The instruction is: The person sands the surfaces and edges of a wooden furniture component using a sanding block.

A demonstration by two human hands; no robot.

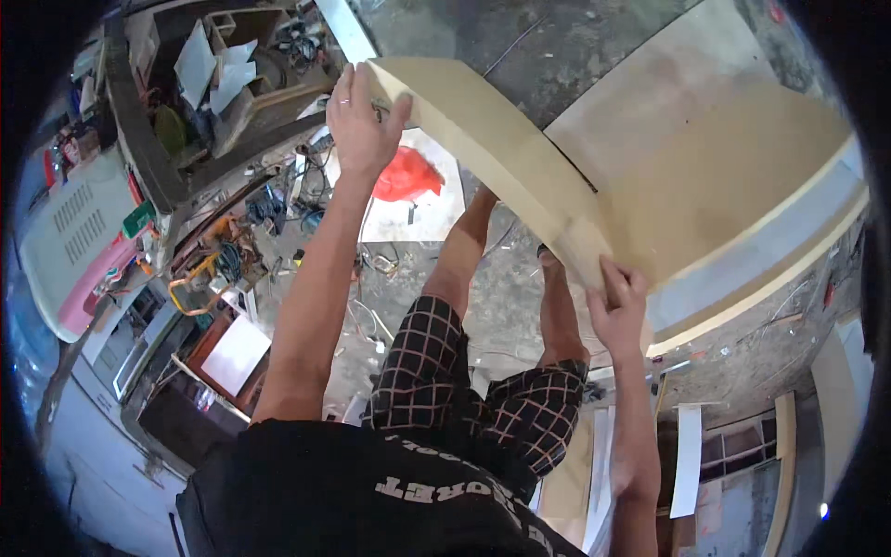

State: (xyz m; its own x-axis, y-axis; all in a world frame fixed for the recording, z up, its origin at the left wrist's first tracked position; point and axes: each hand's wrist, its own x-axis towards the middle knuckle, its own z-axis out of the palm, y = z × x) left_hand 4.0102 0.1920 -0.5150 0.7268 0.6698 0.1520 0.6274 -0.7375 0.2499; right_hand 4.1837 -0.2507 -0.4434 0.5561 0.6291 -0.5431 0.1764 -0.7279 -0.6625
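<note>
A long, pale tan wooden board (501, 148) spans from upper left to lower right in front of me, its broad face and thick edge both showing. My left hand (362, 125) grips its far left end, thumb on the near side and fingers over the end. At the other end, my right hand (617, 302) holds the board with bent fingers, close to the corner of a large wooden panel (733, 186). That panel has a raised rim along its near side, and the held board's lower end meets or overlaps it; I cannot tell whether they are joined.
A red plastic bag (406, 174) lies on a white sheet (436, 218) between my arms. Cables and tools (227, 260) clutter the left, beside a wooden box (269, 88) of scraps. White strips and boards (687, 459) stand at lower right. My legs are below the board.
</note>
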